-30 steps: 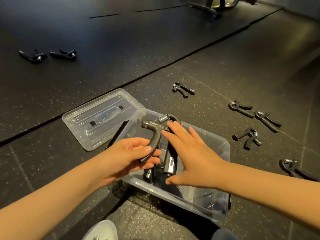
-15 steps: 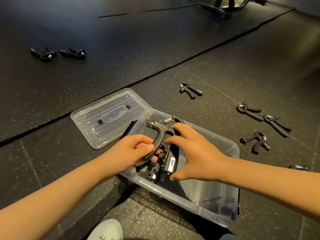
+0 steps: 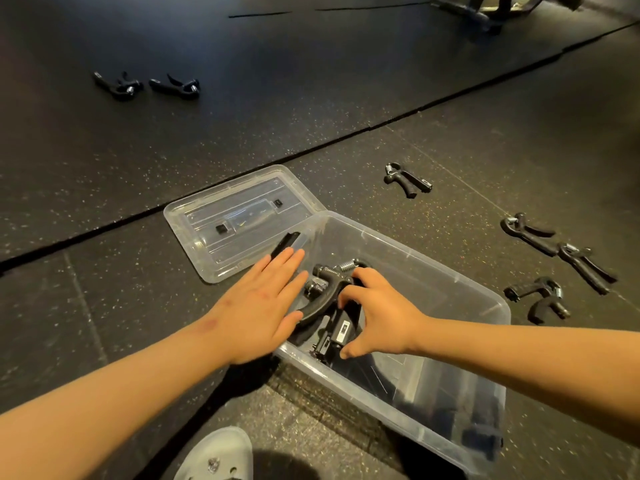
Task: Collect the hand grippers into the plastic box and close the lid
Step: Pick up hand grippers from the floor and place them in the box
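A clear plastic box [image 3: 450,271] stands open on the dark floor, with its clear lid [image 3: 242,220] lying flat beside its far left corner. Inside the box lie black hand grippers. My right hand [image 3: 377,313] reaches into the box, its fingers curled over the top hand gripper [image 3: 322,306]. My left hand [image 3: 263,303] hovers flat with straight fingers over the box's left corner, its thumb next to that gripper's handle. Several more hand grippers lie loose on the floor: one [image 3: 407,178] beyond the box, three to the right [image 3: 526,232] [image 3: 585,265] [image 3: 540,296], two far left [image 3: 119,86] [image 3: 176,86].
A white shoe [image 3: 221,455] shows at the bottom edge, close to the box's near side. A seam between floor mats runs diagonally behind the lid. The metal base of some gym equipment [image 3: 485,12] stands at the far top right.
My left hand let go of the hand gripper and spread flat. The gripper went down into the box under my right hand, which now curls over it.
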